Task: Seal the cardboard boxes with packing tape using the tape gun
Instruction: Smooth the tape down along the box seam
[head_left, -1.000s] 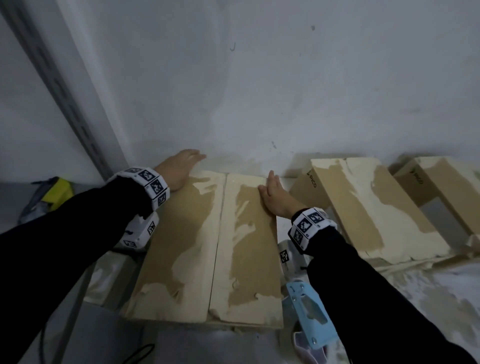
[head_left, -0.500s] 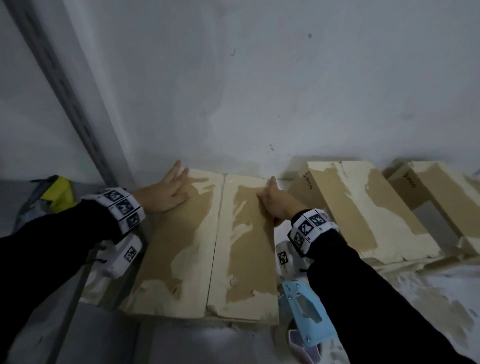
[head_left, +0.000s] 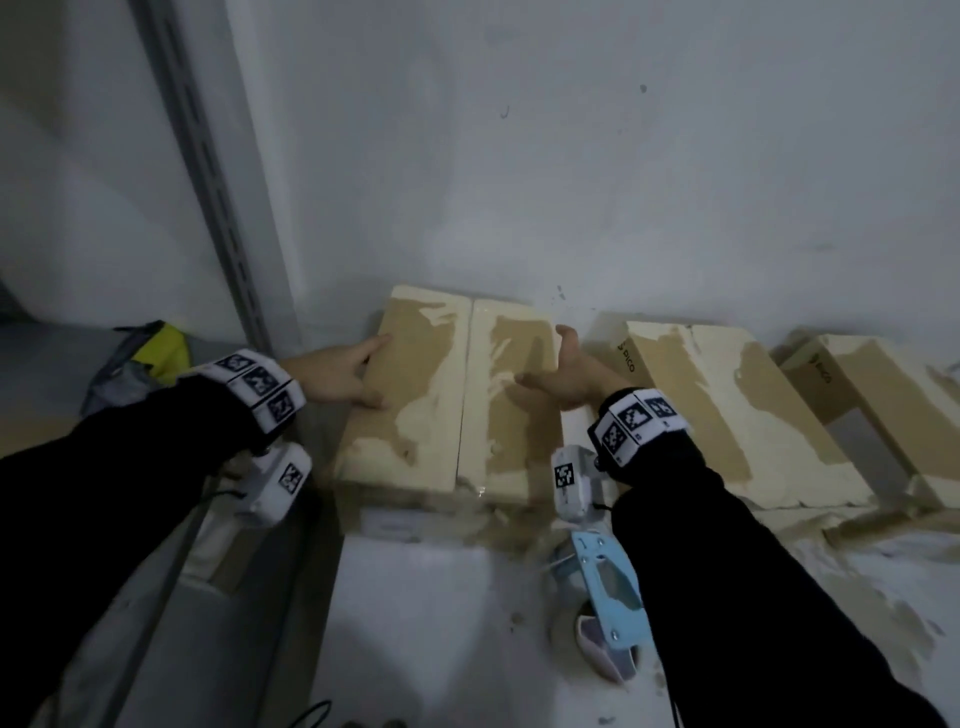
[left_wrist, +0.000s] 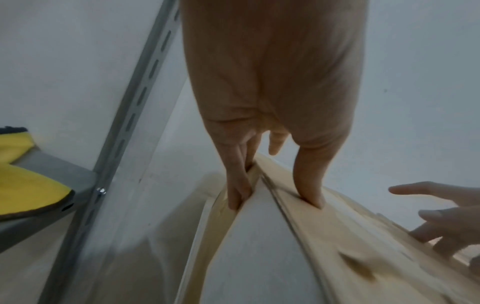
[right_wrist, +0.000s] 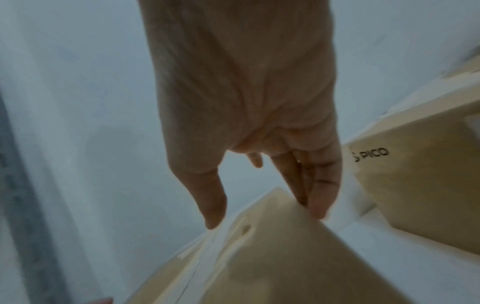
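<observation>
A cardboard box with both top flaps down and patchy torn paper stands against the wall. My left hand grips its left edge; in the left wrist view the thumb lies on top and the fingers run down the side. My right hand grips the right edge the same way, with its fingers along the box's right side. The light blue tape gun lies on the table under my right forearm, with no hand on it.
Two more cardboard boxes lean in a row to the right, against the wall. A slotted metal upright stands to the left, with a yellow item on the shelf beyond it.
Both hands lay flat on the flaps before. They have slid outward, the left to the box's left edge and the right to its right edge, and now grip the box.
</observation>
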